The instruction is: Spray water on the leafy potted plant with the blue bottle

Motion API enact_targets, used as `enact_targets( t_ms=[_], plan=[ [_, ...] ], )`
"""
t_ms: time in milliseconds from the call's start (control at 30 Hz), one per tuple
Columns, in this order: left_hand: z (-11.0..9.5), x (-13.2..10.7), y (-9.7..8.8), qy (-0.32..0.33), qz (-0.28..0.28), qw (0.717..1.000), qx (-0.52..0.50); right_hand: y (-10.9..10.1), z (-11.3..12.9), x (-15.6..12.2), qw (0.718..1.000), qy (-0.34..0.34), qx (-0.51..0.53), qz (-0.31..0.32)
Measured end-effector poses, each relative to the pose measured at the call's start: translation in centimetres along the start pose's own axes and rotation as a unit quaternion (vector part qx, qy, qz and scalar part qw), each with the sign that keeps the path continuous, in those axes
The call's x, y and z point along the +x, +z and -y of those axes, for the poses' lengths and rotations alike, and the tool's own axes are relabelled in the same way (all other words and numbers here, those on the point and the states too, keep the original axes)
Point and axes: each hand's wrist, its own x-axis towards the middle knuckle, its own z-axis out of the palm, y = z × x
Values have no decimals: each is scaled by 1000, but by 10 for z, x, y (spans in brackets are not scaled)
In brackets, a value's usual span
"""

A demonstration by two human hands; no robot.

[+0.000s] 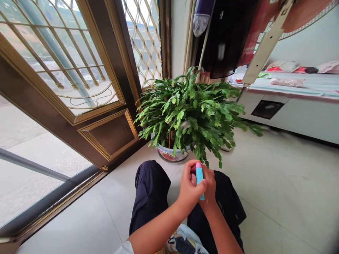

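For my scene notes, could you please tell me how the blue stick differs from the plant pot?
The blue stick is slim; the plant pot is far wider. The blue stick is held in the left hand; the plant pot stands by the door. Both show more than one colour.

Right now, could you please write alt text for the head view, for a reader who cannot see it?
A person's hands are together near dark-trousered knees, the left gripping a pink-tipped blue stick. Beyond, a bushy green plant grows in a patterned pot on a pale floor, near a brown door.
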Motion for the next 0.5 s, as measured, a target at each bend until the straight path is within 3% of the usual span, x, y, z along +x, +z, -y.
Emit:
enact_targets(
  t_ms=[167, 500],
  plan=[
    [6, 4, -5, -40, -5, 999, -10, 4, 1, 0, 999, 30, 5, 33],
    [10, 6, -14, -44, -6, 998, -36, 13, 0, -4, 998, 46, 19, 36]
  ],
)
